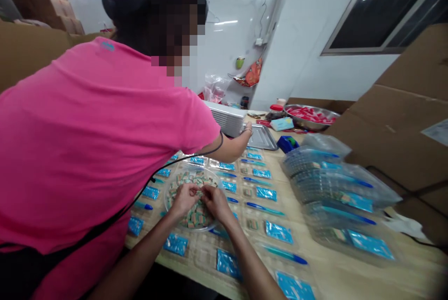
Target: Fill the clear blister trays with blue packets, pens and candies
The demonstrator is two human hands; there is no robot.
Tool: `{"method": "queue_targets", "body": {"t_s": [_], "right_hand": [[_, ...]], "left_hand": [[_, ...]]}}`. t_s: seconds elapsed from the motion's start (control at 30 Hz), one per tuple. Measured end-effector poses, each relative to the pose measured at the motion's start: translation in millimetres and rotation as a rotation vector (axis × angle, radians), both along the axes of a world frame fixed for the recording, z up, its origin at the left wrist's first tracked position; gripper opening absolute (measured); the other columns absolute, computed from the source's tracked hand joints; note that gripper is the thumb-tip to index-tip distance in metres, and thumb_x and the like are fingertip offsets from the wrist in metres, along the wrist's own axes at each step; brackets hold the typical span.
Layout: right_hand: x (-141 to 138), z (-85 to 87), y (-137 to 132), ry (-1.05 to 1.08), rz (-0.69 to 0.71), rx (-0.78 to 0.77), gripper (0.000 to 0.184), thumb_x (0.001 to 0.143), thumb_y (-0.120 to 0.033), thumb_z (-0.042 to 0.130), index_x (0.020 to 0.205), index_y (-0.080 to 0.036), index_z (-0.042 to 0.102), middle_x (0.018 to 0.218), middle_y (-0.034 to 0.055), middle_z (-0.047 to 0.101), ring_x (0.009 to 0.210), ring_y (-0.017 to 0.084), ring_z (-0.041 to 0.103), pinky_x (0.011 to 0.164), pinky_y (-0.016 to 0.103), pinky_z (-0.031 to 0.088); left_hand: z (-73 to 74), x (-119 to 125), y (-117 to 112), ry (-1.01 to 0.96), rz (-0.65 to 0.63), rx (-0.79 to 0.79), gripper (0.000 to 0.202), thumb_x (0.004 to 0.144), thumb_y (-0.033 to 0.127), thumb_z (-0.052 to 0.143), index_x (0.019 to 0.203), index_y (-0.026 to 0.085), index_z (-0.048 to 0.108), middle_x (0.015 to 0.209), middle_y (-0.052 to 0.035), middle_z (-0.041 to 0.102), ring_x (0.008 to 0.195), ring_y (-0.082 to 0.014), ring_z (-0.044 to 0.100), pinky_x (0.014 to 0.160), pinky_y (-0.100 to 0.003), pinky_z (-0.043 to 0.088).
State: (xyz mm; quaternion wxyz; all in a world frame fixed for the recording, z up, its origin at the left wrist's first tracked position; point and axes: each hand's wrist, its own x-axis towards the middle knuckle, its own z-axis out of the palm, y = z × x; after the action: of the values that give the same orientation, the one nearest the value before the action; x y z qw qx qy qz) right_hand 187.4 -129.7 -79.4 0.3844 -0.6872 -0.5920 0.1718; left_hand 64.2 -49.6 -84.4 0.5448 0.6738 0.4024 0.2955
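L hand point(184, 198), R hand point(216, 202), fingers pinched over sm. pieces point(191, 177), clear round tray point(166, 197); grasp unclear

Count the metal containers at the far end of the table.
2: a steel tray beside a co-worker's hand, and a steel bowl of red pieces farther back to the right. Others may be hidden.

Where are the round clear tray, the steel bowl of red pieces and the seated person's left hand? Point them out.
Round clear tray point(165, 198): head view, on its left rim.
Steel bowl point(310, 127): head view, on its front wall.
Left hand point(184, 199): head view, on the middle of the hand.
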Motion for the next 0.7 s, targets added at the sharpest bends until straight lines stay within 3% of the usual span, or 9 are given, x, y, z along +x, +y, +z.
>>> {"method": "queue_targets", "body": {"t_s": [0.13, 0.27, 0.43, 0.7], "right_hand": [[5.5, 6.8, -10.3, -0.036, -0.036, 0.036, 0.014, 0.070, -0.006, 0.048, 0.070, -0.017, 0.057, 0.063, -0.0002, 0.054, 0.060, 0.014, 0.046, 0.058, 0.023, 0.029], [16.9, 10.1, -26.3, 0.023, -0.111, 0.151, 0.013, 0.070, -0.008, 0.049, 0.073, -0.017, 0.057, 0.067, 0.0007, 0.055, 0.062, 0.015, 0.048, 0.060, 0.024, 0.032], [30.8, 11.6, -50.2, 0.294, -0.189, 0.268, 0.003, 0.075, -0.020, 0.053, 0.074, -0.018, 0.056, 0.065, -0.0010, 0.053, 0.061, 0.014, 0.048, 0.058, 0.023, 0.036], [38.9, 2.4, -61.0, 0.727, -0.162, 0.275, 0.015, 0.067, -0.028, 0.067, 0.074, -0.018, 0.059, 0.064, -0.0027, 0.055, 0.058, 0.013, 0.050, 0.055, 0.023, 0.038]], "left_hand": [[6.8, 9.9, -5.2, -0.033, -0.048, -0.030, 0.028, 0.051, 0.003, 0.060, 0.076, 0.010, 0.068, 0.054, 0.0049, 0.053, 0.049, -0.0082, 0.047, 0.047, -0.018, 0.033], [16.1, 24.9, -16.6, -0.116, -0.104, -0.119, 0.029, 0.053, 0.012, 0.063, 0.082, 0.011, 0.064, 0.063, 0.0024, 0.058, 0.052, -0.0104, 0.054, 0.050, -0.021, 0.042], [31.1, 42.5, -33.7, -0.195, -0.187, -0.247, 0.022, 0.052, 0.016, 0.067, 0.074, 0.012, 0.063, 0.057, 0.0006, 0.062, 0.052, -0.0113, 0.057, 0.054, -0.022, 0.044], [44.5, 50.3, -46.4, -0.202, -0.248, -0.272, 0.023, 0.054, 0.020, 0.072, 0.074, 0.011, 0.068, 0.057, -0.0020, 0.065, 0.053, -0.0128, 0.058, 0.053, -0.022, 0.045]]}}
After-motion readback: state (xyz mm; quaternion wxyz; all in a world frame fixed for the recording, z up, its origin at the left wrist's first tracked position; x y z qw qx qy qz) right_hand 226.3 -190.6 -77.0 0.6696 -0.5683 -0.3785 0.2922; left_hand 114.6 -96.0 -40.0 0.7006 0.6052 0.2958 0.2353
